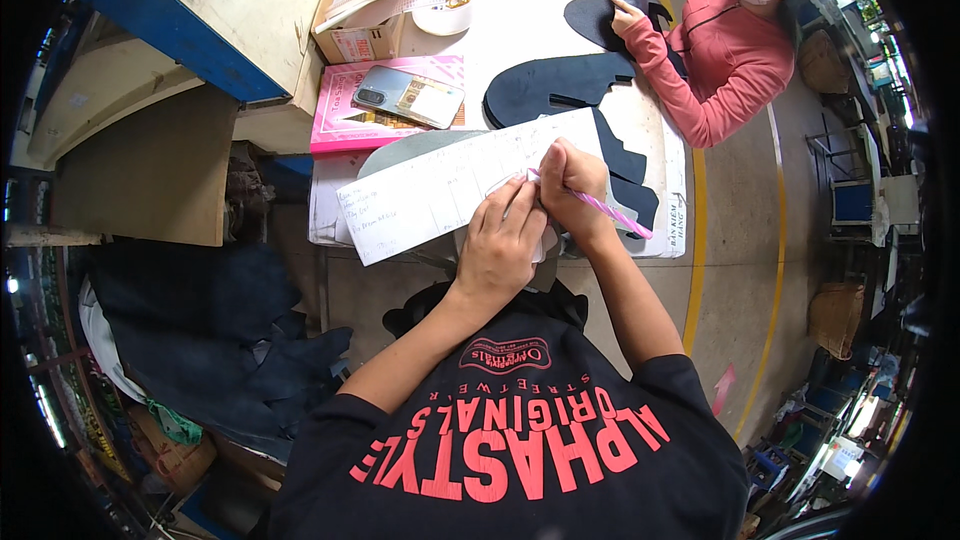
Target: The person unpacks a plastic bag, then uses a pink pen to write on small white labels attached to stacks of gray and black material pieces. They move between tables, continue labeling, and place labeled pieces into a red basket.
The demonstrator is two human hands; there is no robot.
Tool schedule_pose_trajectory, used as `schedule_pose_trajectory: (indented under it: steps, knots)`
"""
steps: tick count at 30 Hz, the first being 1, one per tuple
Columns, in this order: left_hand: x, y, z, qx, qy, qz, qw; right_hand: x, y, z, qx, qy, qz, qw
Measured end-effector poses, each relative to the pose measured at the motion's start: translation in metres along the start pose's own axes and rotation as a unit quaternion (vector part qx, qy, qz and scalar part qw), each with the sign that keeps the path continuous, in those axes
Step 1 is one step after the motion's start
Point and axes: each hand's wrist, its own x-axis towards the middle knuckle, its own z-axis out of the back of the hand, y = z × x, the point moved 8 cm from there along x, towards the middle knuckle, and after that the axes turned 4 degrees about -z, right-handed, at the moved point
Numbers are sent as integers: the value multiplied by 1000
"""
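Our right hand (572, 178) grips a pink striped pen (600, 208) over a long white form (450, 185) at the table's near edge; our left hand (503, 245) lies flat, probably pinning it. Beyond sit a phone (408, 96) on a pink book (335, 120) and an open carton (365, 10).

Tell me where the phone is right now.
In the head view, the phone lies on a pink book at upper left of the table, just beyond the white paper sheet.

Matt white paper sheet (450, 185); glossy striped plastic pen (600, 205); matt dark cloth pieces (555, 85); glossy phone (408, 96)
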Motion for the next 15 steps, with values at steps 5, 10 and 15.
schedule_pose_trajectory:
  steps: [5,10,15]
  knots:
    - [1,0,0,-4,3,1,1000,0,-1,0,-5,1,-2,1000]
    - [1,1,0,-3,2,1,1000,-2,-3,0,3,-5,-7,1000]
    - [1,1,-2,-1,11,1,1000,-2,-1,0,-6,-26,-2,1000]
